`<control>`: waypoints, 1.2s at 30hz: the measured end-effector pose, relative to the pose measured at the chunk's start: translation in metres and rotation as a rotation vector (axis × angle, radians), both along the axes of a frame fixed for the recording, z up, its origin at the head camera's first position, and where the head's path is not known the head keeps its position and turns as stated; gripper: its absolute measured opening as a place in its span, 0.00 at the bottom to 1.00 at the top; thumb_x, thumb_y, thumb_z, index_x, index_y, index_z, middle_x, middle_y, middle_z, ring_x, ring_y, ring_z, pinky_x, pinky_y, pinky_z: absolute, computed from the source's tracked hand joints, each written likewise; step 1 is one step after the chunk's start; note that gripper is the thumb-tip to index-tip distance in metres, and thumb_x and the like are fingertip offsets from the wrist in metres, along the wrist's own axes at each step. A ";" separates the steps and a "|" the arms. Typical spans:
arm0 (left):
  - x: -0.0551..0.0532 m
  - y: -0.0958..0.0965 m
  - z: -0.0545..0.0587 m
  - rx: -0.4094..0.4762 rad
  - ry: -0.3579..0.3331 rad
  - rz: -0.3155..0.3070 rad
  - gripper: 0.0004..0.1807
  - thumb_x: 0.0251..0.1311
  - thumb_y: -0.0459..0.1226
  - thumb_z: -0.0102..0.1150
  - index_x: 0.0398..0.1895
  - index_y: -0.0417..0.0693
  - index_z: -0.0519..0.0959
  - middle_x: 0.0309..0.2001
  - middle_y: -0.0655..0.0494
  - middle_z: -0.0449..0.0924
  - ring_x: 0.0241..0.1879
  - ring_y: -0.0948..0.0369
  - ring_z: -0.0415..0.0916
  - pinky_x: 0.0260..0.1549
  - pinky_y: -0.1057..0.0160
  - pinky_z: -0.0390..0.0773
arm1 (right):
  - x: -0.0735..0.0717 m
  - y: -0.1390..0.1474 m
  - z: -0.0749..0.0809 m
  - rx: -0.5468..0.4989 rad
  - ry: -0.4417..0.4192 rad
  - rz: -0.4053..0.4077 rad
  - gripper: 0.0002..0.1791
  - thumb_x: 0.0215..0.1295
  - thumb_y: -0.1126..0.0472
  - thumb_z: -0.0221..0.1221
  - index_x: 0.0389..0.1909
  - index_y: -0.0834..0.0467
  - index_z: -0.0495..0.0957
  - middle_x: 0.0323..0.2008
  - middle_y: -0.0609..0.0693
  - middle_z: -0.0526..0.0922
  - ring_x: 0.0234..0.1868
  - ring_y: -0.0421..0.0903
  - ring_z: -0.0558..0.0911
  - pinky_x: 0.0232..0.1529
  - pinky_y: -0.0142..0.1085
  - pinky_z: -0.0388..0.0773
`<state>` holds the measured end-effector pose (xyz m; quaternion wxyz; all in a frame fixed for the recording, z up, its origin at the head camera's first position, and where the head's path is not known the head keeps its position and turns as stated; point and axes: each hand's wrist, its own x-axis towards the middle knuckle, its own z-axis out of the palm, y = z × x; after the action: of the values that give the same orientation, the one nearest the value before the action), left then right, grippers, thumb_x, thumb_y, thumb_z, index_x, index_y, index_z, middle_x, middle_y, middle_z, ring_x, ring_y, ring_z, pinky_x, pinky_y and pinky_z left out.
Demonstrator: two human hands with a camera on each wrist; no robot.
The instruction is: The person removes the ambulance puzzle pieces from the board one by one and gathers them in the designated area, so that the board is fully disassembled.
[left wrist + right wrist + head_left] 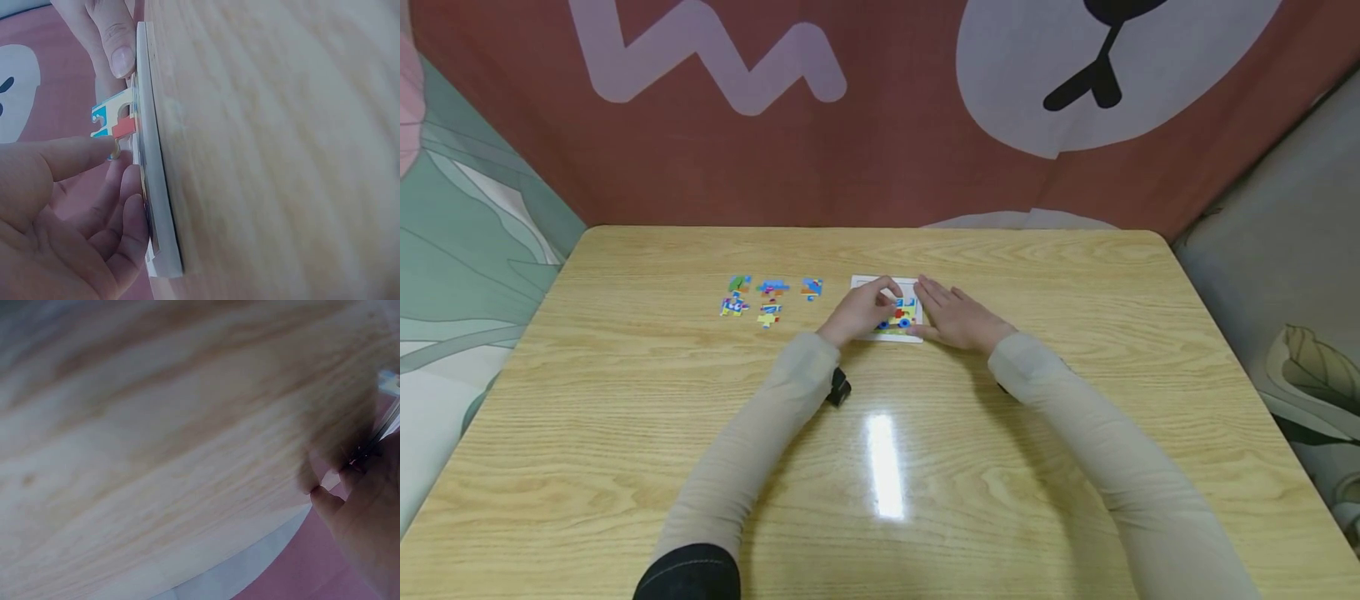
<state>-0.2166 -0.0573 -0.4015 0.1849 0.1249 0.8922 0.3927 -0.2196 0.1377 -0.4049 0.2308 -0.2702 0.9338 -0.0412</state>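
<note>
A small jigsaw puzzle in a white-rimmed tray (897, 338) lies between the two hands, showing a colourful picture with blue wheels. My left hand (861, 312) reaches over the tray's left side. In the left wrist view its thumb and a finger pinch a jigsaw piece (124, 127), blue, red and cream, which stands tilted up from the tray; its other fingers lie along the tray edge. My right hand (958, 318) rests at the tray's right edge with its fingers straight. In the right wrist view that hand is mostly cut off at the right border.
Several loose jigsaw pieces (772, 289) lie on the wooden table (700, 450) to the left of the tray. A red-brown patterned cloth (880, 167) hangs behind the table's far edge. Light glares off the tabletop in front of the tray.
</note>
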 end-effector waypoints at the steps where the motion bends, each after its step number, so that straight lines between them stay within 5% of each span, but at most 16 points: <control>1: 0.000 0.000 0.000 0.000 -0.001 0.003 0.11 0.68 0.35 0.50 0.52 0.49 0.73 0.53 0.44 0.79 0.54 0.51 0.77 0.55 0.52 0.75 | 0.000 0.000 0.000 -0.001 -0.002 -0.002 0.47 0.71 0.33 0.37 0.75 0.59 0.31 0.77 0.55 0.30 0.78 0.52 0.37 0.75 0.53 0.41; 14: 0.002 -0.008 0.006 0.024 -0.013 0.014 0.14 0.68 0.34 0.46 0.54 0.48 0.73 0.52 0.44 0.79 0.52 0.51 0.77 0.53 0.53 0.76 | 0.000 0.001 -0.001 -0.008 -0.002 -0.003 0.47 0.71 0.34 0.37 0.75 0.60 0.32 0.77 0.55 0.31 0.78 0.52 0.37 0.75 0.53 0.41; 24: 0.000 -0.028 0.011 0.080 -0.036 0.073 0.15 0.67 0.34 0.48 0.55 0.45 0.74 0.53 0.42 0.78 0.52 0.50 0.77 0.49 0.55 0.78 | -0.002 0.000 -0.004 0.002 0.019 0.001 0.47 0.71 0.33 0.36 0.75 0.60 0.33 0.77 0.55 0.31 0.78 0.52 0.38 0.75 0.53 0.42; 36: 0.004 -0.057 0.016 0.082 -0.017 0.056 0.17 0.65 0.32 0.48 0.56 0.42 0.75 0.51 0.42 0.77 0.52 0.50 0.75 0.48 0.54 0.75 | 0.000 0.000 -0.003 0.006 0.017 0.003 0.46 0.71 0.34 0.36 0.75 0.59 0.31 0.77 0.54 0.30 0.78 0.51 0.36 0.76 0.52 0.41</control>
<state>-0.2127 -0.1148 -0.3854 0.1761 0.1041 0.8768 0.4352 -0.2196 0.1373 -0.4078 0.2239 -0.2710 0.9355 -0.0359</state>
